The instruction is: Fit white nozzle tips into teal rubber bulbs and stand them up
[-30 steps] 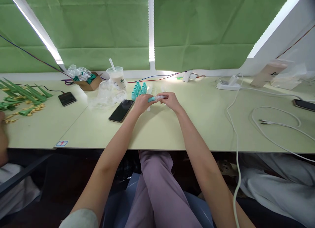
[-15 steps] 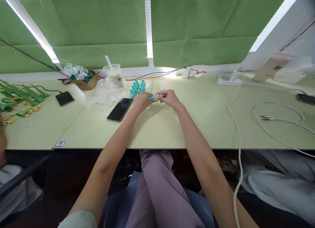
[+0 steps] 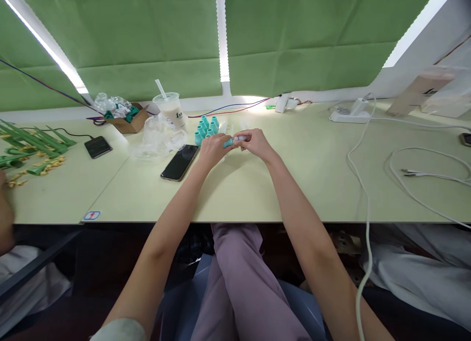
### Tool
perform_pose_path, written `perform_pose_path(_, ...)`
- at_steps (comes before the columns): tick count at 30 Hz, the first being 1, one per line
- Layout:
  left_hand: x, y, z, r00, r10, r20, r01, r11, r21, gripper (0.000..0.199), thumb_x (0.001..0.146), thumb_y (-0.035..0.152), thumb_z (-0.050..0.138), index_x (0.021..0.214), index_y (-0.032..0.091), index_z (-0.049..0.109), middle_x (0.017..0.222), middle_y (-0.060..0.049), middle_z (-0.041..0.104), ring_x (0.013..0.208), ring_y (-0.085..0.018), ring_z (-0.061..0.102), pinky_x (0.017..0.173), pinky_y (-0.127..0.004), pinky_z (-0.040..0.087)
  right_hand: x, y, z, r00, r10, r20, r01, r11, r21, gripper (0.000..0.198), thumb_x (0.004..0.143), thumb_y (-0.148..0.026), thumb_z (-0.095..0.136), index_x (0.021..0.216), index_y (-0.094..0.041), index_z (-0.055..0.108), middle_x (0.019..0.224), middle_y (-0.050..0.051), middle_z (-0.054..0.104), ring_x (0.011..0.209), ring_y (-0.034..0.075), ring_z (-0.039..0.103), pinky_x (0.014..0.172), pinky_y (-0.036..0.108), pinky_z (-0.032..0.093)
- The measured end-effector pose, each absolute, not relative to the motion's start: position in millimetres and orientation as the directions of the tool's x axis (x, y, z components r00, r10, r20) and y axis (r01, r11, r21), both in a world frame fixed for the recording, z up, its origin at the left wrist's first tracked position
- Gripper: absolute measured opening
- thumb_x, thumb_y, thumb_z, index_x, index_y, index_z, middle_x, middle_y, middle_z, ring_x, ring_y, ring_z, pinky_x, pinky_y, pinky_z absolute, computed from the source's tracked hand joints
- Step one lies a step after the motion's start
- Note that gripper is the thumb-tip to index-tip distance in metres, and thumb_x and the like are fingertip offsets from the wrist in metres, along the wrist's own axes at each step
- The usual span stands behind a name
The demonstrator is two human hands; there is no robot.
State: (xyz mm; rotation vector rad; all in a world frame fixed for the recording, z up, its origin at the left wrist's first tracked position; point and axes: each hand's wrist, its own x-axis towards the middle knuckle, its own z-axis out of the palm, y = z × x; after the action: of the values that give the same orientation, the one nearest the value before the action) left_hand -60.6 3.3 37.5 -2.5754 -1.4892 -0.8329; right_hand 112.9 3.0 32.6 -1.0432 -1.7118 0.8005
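My left hand is closed around a small teal bottle-shaped piece, tilted on its side. Fingertips of my right hand pinch a small whitish piece right against the teal one's end; whether the two are joined I cannot tell. Just behind my left hand stands a group of several teal bottle-shaped pieces, openings upward. Clear plastic strips lie behind my hands, partly hidden by them.
A black phone lies left of my left arm. Behind it are a crumpled plastic bag and a drink cup. Farther left are a cardboard box and green stems. On the right, a power strip and white cable.
The view has shifted slightly. Both hands stay together at nearly the same spot, with the teal piece and the whitish piece still held end to end.
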Motion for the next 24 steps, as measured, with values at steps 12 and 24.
perform_pose_path(12,-60,22,34,0.139,0.894,0.427,0.268,-0.449,0.853,0.038,0.097,0.049,0.029,0.107,0.022,0.053,0.102,-0.007,0.061,0.092,-0.018,0.062,0.081,-0.034,0.050,100,9,26,0.007,0.891,0.454,0.183,0.445,-0.877,0.078,0.075,-0.058,0.064,0.143,-0.031,0.036,0.132,0.007,0.057,0.107,0.023,0.062,0.091,0.038,0.052)
perform_pose_path(24,-58,22,27,0.189,0.868,0.460,0.265,-0.496,0.827,0.031,0.090,0.053,0.048,0.106,0.025,0.050,0.112,-0.006,0.058,0.099,-0.020,0.061,0.086,-0.038,0.048,83,10,17,-0.127,0.930,0.346,-0.098,0.335,-0.937,0.078,0.066,-0.046,0.073,0.137,-0.025,0.050,0.133,0.002,0.058,0.105,0.022,0.064,0.096,0.040,0.052)
